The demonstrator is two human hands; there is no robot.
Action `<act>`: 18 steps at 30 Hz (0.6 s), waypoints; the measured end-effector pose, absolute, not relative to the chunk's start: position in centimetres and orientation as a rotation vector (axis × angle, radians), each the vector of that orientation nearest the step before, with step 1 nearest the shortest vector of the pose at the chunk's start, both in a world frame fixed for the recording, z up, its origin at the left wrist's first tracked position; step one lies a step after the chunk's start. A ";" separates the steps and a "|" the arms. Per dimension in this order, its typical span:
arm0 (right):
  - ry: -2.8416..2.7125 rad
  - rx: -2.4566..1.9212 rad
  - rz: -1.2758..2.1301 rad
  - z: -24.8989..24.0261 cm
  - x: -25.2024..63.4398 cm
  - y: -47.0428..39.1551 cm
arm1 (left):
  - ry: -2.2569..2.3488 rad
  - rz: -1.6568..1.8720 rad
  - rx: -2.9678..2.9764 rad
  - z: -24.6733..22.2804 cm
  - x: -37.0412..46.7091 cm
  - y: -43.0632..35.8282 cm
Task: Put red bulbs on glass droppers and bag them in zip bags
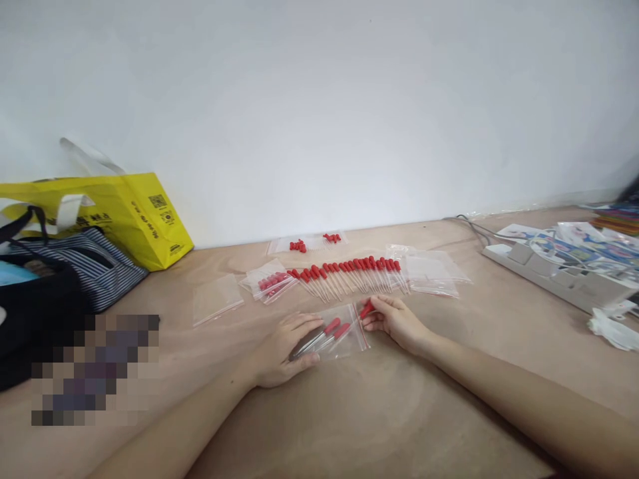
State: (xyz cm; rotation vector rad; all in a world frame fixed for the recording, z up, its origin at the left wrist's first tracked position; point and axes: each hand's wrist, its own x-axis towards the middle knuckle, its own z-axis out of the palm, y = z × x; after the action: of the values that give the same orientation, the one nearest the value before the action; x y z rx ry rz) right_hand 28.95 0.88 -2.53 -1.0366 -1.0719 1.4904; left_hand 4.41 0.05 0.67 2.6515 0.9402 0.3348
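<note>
My left hand (287, 349) lies on the left end of a clear zip bag (355, 340), its fingers stretched out and its thumb apart. Inside that bag are two glass droppers (330, 327) with red rubber bulbs. At the bag's right end, by the red zip line, my right hand (394, 320) pinches another dropper by its red bulb (367, 308); I cannot make out its glass tube. Just beyond, a row of red-bulbed droppers (349, 273) lies side by side. Left of the row sits a bag with several droppers in it (272, 281).
Flat clear bags (432, 271) are stacked right of the row, and another bag (218, 297) lies to the left. More red-bulbed droppers (298, 246) lie near the wall. A power strip (554, 269) stands at right; a yellow bag (150, 226) and striped pouch (100, 266) are at left.
</note>
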 end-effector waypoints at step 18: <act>-1.664 -0.978 1.417 -2.8 29.2 1.1 | 0.975 0.326 2.667 0.5 4.3 0.0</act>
State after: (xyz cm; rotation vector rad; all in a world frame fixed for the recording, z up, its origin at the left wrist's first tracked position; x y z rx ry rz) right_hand 29.22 1.14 -2.84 -0.9778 -1.6637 1.4169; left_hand 4.32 0.00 0.49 2.6674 0.9748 0.3263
